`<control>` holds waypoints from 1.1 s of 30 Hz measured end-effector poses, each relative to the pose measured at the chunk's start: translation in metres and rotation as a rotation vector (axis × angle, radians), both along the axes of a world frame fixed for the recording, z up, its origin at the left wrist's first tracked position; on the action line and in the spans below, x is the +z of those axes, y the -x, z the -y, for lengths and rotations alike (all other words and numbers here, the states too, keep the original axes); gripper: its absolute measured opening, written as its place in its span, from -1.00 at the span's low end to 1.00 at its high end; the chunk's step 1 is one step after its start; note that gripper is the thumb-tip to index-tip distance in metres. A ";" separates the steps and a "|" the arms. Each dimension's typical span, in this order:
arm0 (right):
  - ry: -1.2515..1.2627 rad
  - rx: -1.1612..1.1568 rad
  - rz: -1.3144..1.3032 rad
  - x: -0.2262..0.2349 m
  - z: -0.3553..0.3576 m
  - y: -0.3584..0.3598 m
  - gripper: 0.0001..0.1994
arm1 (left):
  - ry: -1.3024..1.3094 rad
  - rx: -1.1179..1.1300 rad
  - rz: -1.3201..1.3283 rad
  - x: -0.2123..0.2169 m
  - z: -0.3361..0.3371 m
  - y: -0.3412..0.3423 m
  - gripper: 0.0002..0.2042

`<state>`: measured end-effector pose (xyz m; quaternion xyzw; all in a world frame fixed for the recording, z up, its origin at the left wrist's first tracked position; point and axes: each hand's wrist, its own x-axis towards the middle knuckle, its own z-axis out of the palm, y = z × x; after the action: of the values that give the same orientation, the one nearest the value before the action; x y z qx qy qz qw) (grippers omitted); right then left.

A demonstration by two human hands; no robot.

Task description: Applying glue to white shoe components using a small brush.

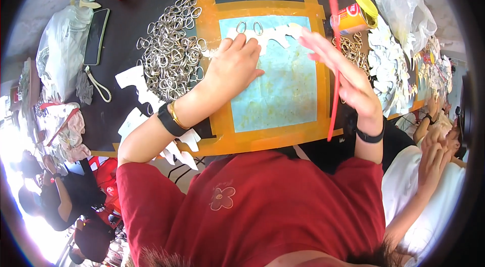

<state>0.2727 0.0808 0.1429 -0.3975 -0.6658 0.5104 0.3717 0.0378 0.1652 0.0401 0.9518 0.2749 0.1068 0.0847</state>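
My left hand [235,62] rests on the light-blue sheet [278,100], fingers bent over a white scalloped strip [275,34] and pressing on it; its thumb stands apart. Just beyond those fingers, two metal oval rings [258,28] sit at the strip's upper edge. A red-handled paintbrush [335,80] with pale bristles pointing up is held in my right hand [348,77]. That hand's fingers reach out toward the strip's right end, close to it; whether they touch it I cannot tell. What lies under my left fingertips is hidden.
Left of the sheet is a heap of metal rings [169,49] with white cut pieces [136,82] near it. Further left lie a phone [96,37] and a plastic bag [60,49]. A yellow-and-red tub [351,18] and stacked white pieces [386,62] are at right, near a co-worker [429,181].
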 end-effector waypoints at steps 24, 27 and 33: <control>-0.130 -0.699 -0.038 -0.056 0.039 0.023 -0.75 | -0.170 0.008 -0.053 -0.008 0.020 0.001 -0.38; -0.050 -0.685 0.031 -0.066 0.035 0.025 -0.77 | -0.162 0.009 -0.052 -0.007 0.020 0.002 -0.36; 0.017 -0.670 -0.062 -0.077 0.027 0.033 -0.75 | -0.138 0.010 -0.066 -0.006 0.019 0.001 -0.32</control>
<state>0.2397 0.0542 0.0655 -0.5816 -0.4821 0.3774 0.5357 0.0365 0.1457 0.0337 0.9570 0.2740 0.0944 0.0090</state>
